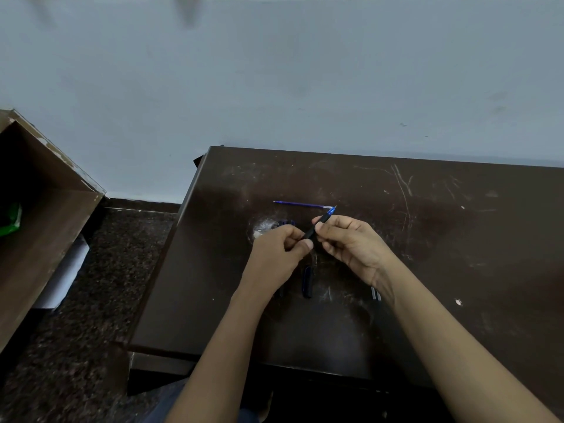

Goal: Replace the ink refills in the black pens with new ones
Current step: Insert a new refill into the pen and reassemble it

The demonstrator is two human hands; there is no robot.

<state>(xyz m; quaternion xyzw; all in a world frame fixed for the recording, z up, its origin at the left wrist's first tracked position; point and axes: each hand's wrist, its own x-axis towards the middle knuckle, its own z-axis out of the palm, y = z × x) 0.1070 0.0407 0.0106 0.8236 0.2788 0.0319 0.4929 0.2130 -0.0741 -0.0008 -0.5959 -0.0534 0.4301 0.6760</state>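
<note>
Two hands worked one pen (330,211) just above a scratched dark table (442,239). The left hand (280,248) curled its thumb and fingers round the lower end of the black barrel. The right hand (351,242) pinched the barrel higher up between thumb and fingertips. The pen was slim and black, with a translucent blue front section and a fine tip, and it slanted up and away toward the pale wall (305,87). A thin blue refill (302,204) lay flat on the table just beyond the tip. A dark pen part (307,282) lay between the wrists.
</note>
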